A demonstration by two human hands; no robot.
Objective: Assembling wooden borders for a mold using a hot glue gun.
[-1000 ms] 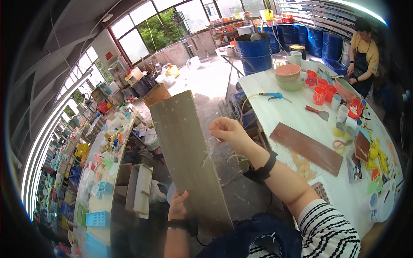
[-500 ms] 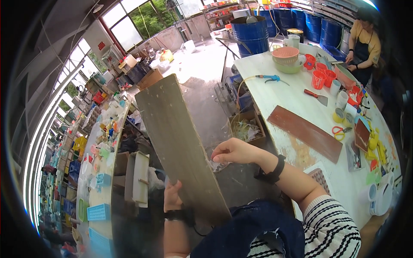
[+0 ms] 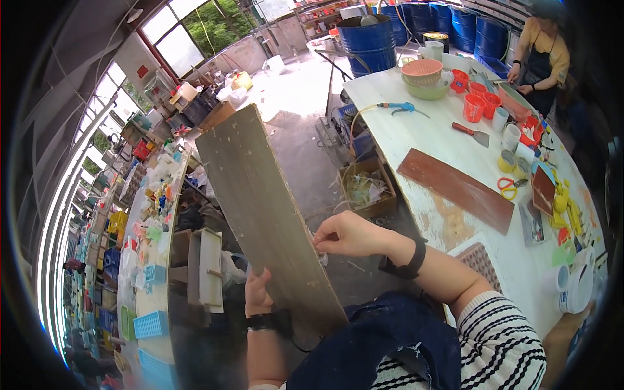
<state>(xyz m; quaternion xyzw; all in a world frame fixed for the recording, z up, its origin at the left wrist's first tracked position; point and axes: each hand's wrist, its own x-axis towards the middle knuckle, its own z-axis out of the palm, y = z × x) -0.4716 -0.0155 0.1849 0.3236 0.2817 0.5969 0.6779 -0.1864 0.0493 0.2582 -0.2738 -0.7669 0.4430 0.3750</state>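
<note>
Grey board (image 3: 263,208) is clamped by the left hand (image 3: 259,292), partly hidden; the right hand (image 3: 351,234), since lowered to three o'clock, is pinched together, contents indistinct.

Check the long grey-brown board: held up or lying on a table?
Held up: the left hand grips the board by its left edge, thumb on its face.

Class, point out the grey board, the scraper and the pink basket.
Grey board (image 3: 270,218), head view: middle of its broad face.
Scraper (image 3: 470,132), head view: red handle, near the blade.
Pink basket (image 3: 422,78), head view: its outer wall.
</note>
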